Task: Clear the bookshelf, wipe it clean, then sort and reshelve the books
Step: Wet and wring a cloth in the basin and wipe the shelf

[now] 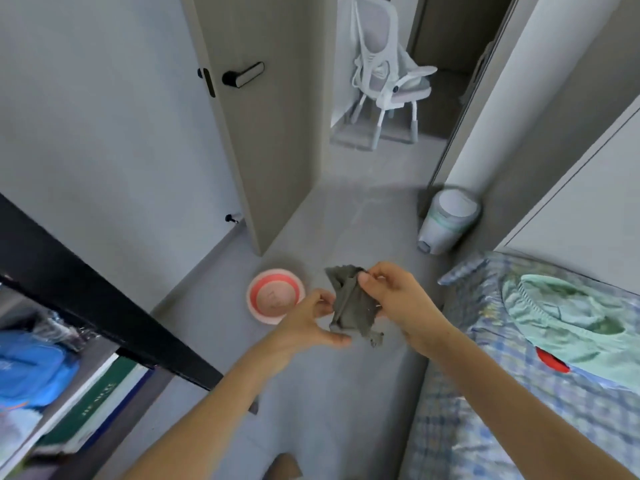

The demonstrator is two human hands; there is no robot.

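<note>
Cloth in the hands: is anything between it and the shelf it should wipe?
Nothing visible blocks the way. The left hand and right hand hold the cloth in open air, and the shelf is at the lower left. But books and a blue bag lie inside it, covering the board.

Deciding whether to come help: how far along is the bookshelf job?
Early. Nothing looks finished: books still lie on the black bookshelf. In hand: the left hand and right hand pinch a grey cloth, with a pink basin on the floor beyond. Left: clearing, wiping, sorting, reshelving.
</note>
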